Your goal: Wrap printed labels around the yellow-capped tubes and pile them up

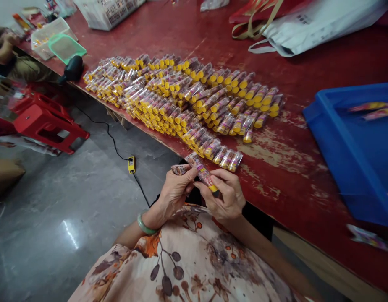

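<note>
Between my two hands is a small clear-wrapped tube with a purple and pink label and a yellow end, tilted down to the right. My left hand, with a green bangle at its wrist, pinches its upper part and also has a second printed wrapper by its fingers. The fingers of my right hand close round the yellow end. Just beyond my hands, a large stack of similar wrapped tubes with yellow ends lies in rows on the red table.
A blue tray with some packets stands at the right. White bags and a white basket lie farther back. At the left are a green lid, a black object, red stools and a seated person.
</note>
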Action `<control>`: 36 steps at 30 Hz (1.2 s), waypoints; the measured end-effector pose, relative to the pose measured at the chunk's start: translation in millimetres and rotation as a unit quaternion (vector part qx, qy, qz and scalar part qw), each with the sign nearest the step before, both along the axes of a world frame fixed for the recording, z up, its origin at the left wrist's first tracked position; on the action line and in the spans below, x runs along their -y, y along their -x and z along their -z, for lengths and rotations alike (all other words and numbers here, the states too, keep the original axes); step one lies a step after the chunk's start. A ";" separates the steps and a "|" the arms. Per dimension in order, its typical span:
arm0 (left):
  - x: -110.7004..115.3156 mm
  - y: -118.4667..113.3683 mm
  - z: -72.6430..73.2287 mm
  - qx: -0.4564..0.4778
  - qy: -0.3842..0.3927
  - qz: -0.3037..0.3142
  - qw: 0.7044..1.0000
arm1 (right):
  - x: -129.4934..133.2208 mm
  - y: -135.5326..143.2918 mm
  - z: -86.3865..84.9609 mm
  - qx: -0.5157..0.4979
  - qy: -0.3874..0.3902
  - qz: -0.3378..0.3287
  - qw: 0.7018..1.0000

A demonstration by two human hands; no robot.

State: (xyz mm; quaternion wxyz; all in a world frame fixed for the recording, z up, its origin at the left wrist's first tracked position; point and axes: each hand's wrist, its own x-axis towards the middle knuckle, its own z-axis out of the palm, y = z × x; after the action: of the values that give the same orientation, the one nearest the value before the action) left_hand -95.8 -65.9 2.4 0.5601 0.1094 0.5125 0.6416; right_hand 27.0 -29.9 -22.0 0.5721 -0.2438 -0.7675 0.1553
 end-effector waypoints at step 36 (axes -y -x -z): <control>4.6 -18.2 -9.4 -0.002 0.000 0.090 0.996 | 2.0 -19.5 -3.5 -0.055 0.074 0.034 0.995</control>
State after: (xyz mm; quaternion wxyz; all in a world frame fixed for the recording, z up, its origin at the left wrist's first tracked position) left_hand -77.5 -70.5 11.8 0.6145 0.1562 0.5013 0.5888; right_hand 46.4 -31.9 -18.5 0.5989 -0.3023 -0.7124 0.2059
